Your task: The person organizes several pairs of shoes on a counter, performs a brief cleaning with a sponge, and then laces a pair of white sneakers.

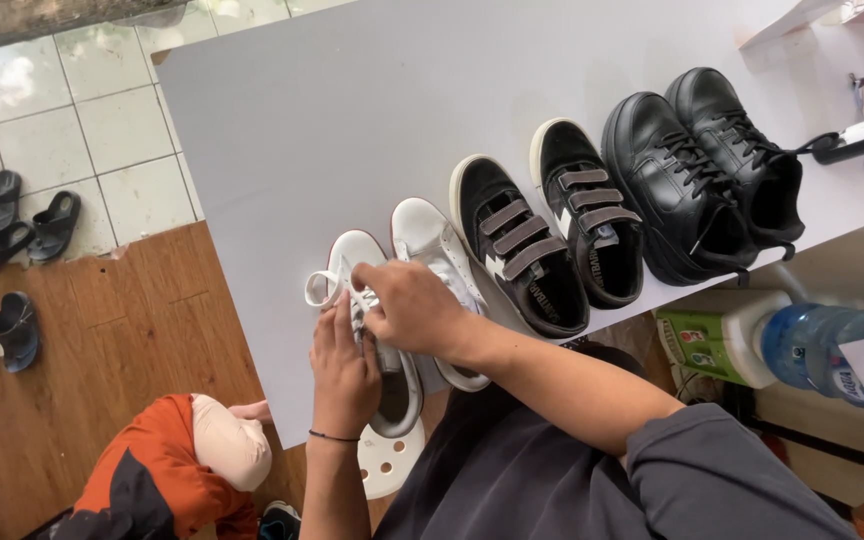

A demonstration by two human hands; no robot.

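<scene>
From the head camera, a white lace-up leather sneaker (377, 330) lies on the pale grey matte surface (352, 110), its long axis running from the near edge away from the person, toe pointing away. The left hand (344, 368) rests on its tongue, grip closed on the flat white shoelace (324, 285), which forms a loop. The right hand (414, 308) pinches the same lace at the eyelets. Its matching white sneaker (434, 245) lies just beside. Further right stand black suede sneakers with grey strap fasteners (542, 235) and glossy black lace-up sneakers (702, 170), all parallel.
</scene>
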